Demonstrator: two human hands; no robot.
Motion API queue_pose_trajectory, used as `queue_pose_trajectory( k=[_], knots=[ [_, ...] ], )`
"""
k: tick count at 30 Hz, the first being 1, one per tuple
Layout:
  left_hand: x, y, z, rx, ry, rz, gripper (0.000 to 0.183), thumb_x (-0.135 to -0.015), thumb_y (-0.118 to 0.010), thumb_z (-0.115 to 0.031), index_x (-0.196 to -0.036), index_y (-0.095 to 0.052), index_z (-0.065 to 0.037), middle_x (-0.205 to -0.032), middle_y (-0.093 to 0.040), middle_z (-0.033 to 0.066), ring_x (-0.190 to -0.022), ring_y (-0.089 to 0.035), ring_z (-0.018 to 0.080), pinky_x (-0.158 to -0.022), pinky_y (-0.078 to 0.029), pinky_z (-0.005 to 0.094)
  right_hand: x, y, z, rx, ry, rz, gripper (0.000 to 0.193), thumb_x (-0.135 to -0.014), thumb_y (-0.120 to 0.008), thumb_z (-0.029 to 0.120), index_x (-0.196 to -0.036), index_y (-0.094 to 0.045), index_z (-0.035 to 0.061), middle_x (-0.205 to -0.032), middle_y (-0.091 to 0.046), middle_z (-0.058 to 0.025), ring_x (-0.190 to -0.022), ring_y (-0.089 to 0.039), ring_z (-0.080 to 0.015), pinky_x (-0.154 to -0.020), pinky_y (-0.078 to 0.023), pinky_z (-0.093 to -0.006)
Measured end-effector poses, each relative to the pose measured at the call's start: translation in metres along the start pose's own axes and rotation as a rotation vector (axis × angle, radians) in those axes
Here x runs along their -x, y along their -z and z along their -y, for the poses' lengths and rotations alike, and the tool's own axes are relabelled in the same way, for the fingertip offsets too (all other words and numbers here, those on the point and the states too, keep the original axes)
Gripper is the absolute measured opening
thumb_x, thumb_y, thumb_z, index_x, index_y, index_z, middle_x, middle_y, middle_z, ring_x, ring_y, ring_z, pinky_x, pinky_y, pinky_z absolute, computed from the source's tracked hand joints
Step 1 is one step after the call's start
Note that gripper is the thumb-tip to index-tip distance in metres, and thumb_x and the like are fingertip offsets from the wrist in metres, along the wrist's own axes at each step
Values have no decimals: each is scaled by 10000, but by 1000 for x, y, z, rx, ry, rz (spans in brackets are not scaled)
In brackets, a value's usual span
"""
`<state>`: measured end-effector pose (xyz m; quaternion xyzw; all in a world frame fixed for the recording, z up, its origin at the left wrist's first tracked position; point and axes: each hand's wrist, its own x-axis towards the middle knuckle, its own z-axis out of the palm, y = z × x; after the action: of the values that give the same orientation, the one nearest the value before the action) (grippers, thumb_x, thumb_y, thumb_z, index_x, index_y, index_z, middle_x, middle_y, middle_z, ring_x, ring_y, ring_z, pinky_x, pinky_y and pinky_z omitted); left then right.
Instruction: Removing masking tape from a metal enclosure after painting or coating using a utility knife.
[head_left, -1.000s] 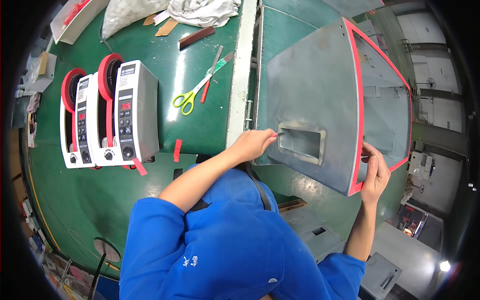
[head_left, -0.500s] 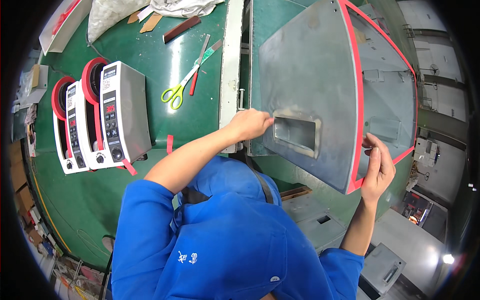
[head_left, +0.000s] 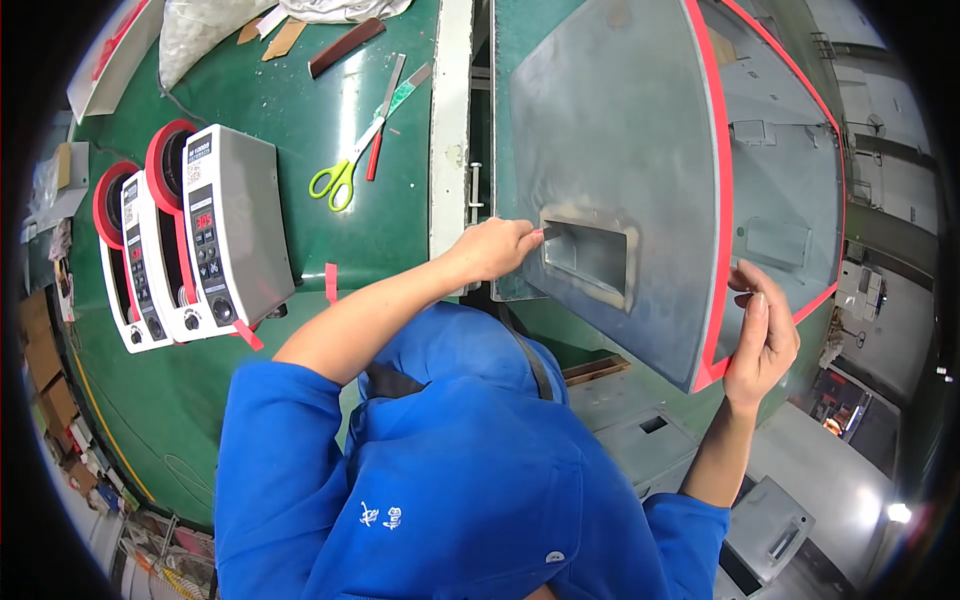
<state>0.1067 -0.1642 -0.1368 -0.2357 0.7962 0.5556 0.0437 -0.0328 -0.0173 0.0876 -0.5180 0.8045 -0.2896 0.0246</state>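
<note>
A grey sheet-metal box [head_left: 620, 130] stands at the right, its open side edged with red tape [head_left: 722, 150]. In its near face is a rectangular opening [head_left: 590, 256] with a scuffed border. My left hand [head_left: 490, 250] is closed in a pinch at the left edge of that opening. A tiny reddish bit shows at its fingertips, too small to name. My right hand [head_left: 762, 345] is beside the taped lower corner of the box, fingers curved and thumb apart from them, with nothing seen between. Whether its fingertips touch the rim I cannot tell.
Two white tape dispensers [head_left: 235, 225] with red rolls stand on the green table at the left. A strip of red tape [head_left: 331, 283] hangs at its edge. Yellow-green scissors [head_left: 345, 175] and a red-handled blade [head_left: 374, 155] lie farther back. More metal boxes [head_left: 770, 530] sit lower right.
The view has shifted slightly, so the dispensers and scissors appear farther left. Both hands keep nearly the same places at the box.
</note>
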Motion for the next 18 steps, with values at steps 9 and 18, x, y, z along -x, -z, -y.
queue_pose_trajectory(
  k=[9,18],
  knots=[
    [7,-16,8,29,-25,101,402,-876,-400,-376,-824,-575,-18,-769,-612,154,-774,-577,333,-704,-443,394,-2,1,-1,11,-26,25,214,-823,-457,71,-935,-570,-73,-805,-607,-157,-763,-592,-205,-709,-446,-281],
    [11,-13,5,80,-1,91,385,-867,-416,-383,-844,-568,-30,-691,-564,198,-699,-554,364,-631,-426,423,-3,-1,1,8,-28,20,209,-818,-445,46,-936,-569,-74,-797,-608,-154,-758,-592,-201,-703,-445,-277]
  ],
)
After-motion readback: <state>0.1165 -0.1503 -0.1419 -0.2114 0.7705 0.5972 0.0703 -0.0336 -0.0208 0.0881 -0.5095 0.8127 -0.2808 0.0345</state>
